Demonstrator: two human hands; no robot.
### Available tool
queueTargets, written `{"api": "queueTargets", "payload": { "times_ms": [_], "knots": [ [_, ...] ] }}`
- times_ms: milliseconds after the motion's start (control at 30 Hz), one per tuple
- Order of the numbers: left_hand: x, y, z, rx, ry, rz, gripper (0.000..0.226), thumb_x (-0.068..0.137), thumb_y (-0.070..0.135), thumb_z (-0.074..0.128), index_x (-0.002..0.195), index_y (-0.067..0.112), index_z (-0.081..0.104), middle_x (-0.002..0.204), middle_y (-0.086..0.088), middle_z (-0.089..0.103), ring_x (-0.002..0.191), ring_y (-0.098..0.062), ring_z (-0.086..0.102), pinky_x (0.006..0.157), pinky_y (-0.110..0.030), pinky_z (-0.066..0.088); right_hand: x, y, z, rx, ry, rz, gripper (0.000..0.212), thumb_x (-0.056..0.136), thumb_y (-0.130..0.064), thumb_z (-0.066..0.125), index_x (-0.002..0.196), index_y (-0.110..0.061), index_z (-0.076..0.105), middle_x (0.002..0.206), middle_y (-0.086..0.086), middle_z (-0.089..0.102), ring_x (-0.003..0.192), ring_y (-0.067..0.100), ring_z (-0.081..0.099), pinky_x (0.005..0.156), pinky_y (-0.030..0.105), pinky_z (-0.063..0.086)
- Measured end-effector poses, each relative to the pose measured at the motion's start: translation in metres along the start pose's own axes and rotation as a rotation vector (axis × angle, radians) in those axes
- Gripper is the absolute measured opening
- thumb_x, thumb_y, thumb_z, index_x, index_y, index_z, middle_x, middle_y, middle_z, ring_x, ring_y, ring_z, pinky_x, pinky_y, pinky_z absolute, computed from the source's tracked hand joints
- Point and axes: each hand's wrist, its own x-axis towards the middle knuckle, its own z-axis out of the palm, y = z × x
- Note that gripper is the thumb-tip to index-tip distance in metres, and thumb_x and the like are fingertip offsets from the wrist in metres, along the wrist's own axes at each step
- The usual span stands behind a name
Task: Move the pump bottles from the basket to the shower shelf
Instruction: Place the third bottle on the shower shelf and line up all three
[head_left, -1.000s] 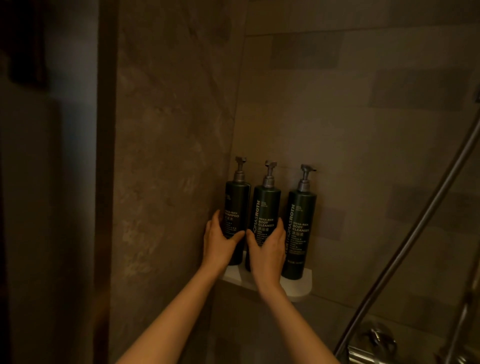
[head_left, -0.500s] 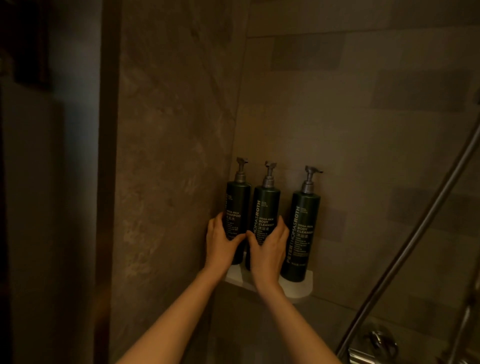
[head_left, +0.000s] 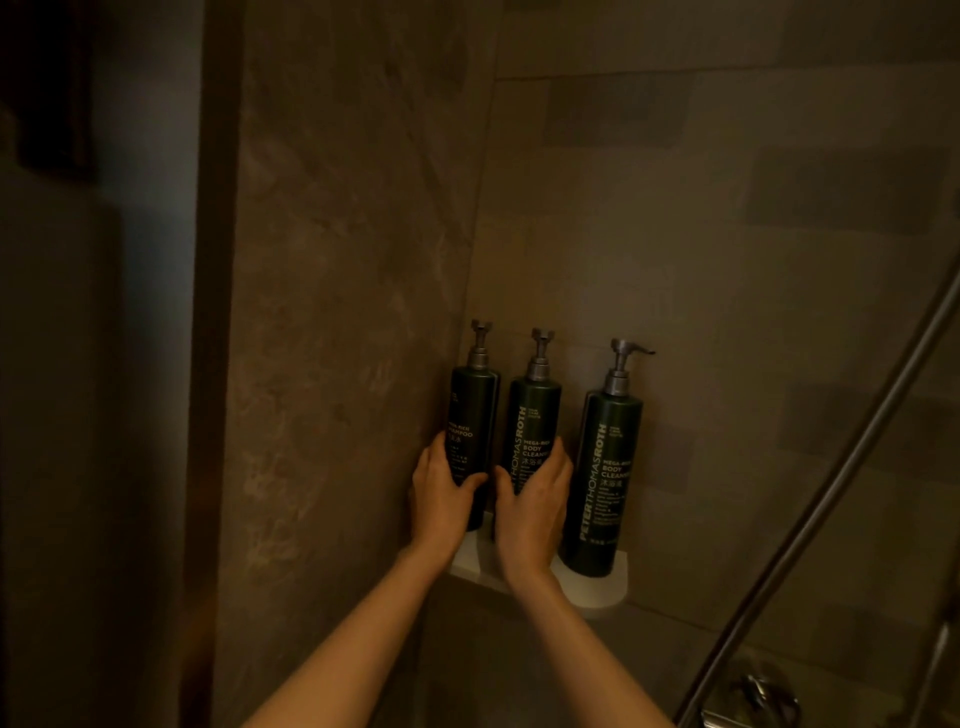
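Shelf (head_left: 597, 595), small, white, rounded, fixed in the corner of the brown tiled shower, taken as landmark throughout. Above its left end, hard against the side wall: dark green cylindrical pump bottle marked shampoo (head_left: 471, 415), upright, grey pump on top, tucked into the corner probably to leave room for the others. Wrapped around its lower half: left hand (head_left: 441, 493), curled closed on the body, thumb across the front, likely steadying or nudging it into line. Above the shelf's middle, just beside the first: second dark green pump bottle marked body cleanser (head_left: 532, 431), upright, label forward. Clasped around its lower part: right hand (head_left: 532, 506), fingers bent closed over the far side, seemingly squaring it up or turning the label outward. Base of both held bottles hidden behind hands, so contact with the shelf not certain. Above the shelf's right end, slightly apart from the middle one: third matching dark green pump bottle (head_left: 602, 478), standing free, untouched, nozzle aimed right. Right of the shelf: slanted metal shower rail (head_left: 831, 499). No basket visible; transfer seemingly near its end.
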Motion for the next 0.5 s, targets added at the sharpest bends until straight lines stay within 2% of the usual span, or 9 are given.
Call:
{"api": "queueTargets", "payload": {
  "times_ms": [333,500],
  "knots": [
    [0.0052,-0.0072,0.0036,-0.020,-0.017,-0.009,0.069,0.081,0.012,0.070,0.142,0.013,0.039,0.137,-0.007,0.052,0.124,-0.019,0.052,0.104,-0.039,0.046,-0.0001,-0.0024,0.0075,-0.026,0.037,0.025,0.072,0.086,-0.020,0.062,0.145,-0.006,0.022,0.145,0.015,0.036,0.132,0.029,0.038,0.106,0.039,0.035],
    [0.0058,-0.0073,0.0053,0.008,-0.031,-0.001,0.071,0.082,0.015,0.069,0.145,0.014,0.036,0.138,-0.008,0.051,0.125,-0.021,0.052,0.105,-0.039,0.045,-0.0002,-0.0030,0.0068,-0.029,0.036,0.035,0.074,0.085,-0.020,0.063,0.145,-0.006,0.021,0.144,0.015,0.037,0.132,0.028,0.040,0.105,0.037,0.036]
  ]
}}
